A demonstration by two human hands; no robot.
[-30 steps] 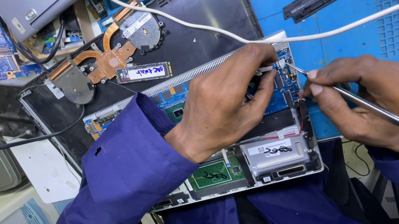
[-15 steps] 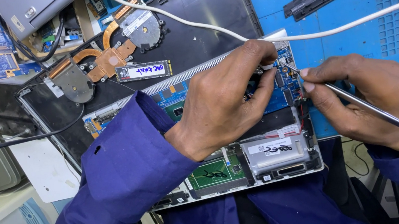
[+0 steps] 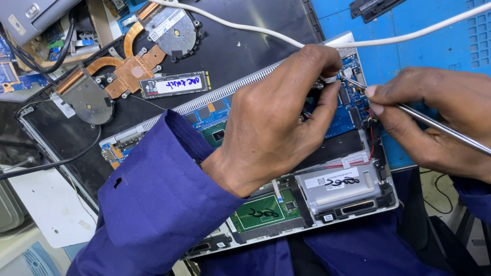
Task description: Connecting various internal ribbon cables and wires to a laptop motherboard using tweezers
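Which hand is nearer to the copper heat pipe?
Left. The left hand lies on the blue board, below and right of the heat pipe; the right hand, holding tweezers, is farther right.

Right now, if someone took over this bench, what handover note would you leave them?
Left hand presses on the blue laptop board, fingertips pinching a small white piece by the white cable.
Right hand holds a thin metal tool, tip at that same spot.
Done: laptop is open; copper heatsink with fan lies on the dark cover.
Left: the work at the tool tip, unfinished.
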